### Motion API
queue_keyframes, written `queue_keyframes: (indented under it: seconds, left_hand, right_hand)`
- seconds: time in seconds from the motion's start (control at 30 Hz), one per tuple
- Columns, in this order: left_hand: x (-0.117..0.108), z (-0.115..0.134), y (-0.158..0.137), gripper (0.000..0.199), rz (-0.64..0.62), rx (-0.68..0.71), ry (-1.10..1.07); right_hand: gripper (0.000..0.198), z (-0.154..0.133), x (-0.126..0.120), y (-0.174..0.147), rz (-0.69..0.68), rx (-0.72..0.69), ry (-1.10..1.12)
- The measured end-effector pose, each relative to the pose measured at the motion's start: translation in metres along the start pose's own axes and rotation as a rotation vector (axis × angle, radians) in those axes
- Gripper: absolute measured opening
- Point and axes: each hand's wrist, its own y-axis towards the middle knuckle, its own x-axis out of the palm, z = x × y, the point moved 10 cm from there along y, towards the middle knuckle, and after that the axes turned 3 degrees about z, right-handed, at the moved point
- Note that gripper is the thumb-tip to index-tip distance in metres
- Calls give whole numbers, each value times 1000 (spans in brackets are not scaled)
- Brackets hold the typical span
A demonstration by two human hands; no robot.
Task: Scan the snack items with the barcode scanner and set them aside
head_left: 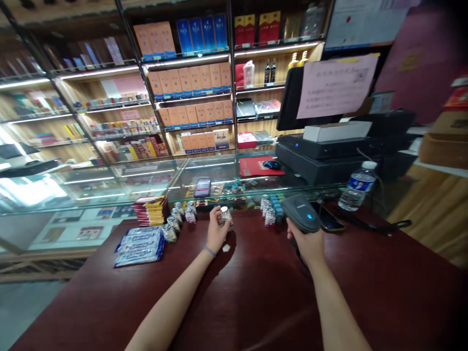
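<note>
My left hand [216, 231] is closed around a small jar [225, 214] with a silvery lid, held just over the dark red table [256, 292]. In my right hand [309, 243] is a dark barcode scanner [302, 213] with a lit blue light, its head tilted toward the middle. Several similar small jars [174, 219] stand in rows left of my left hand. More little jars [268, 214] sit between my hands, beside small teal boxes [278, 208]. A small white scrap [226, 248] lies below my left wrist.
Blue-white packets [141, 246] and a stack of red-yellow packs [149, 210] lie on the left. A phone [327, 218], a water bottle [358, 186] and a black strap [376, 222] are at right. Behind are a glass counter [175, 180], a mouse [271, 165] and a monitor [290, 100].
</note>
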Motion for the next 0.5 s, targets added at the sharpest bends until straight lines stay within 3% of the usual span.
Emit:
queue_keyframes:
  seconds: [0.13,0.27,0.4,0.5]
  left_hand:
    - [-48,6,-19,54,-12,-65,-54]
    - [-86,2,-34,55,-23,-223,-226]
    - [-101,-6,-42,57,-31,-437,-549]
    - [-106,-4,-39,51,-19,-475,-702]
  right_hand:
    - [34,3,24,-12,-92,76,80]
    - [36,-13,53,-29,-209,24,61]
    - [49,-38,87,-56,-419,-60,-31]
    - [47,-58,110,-81,-621,-142,-112]
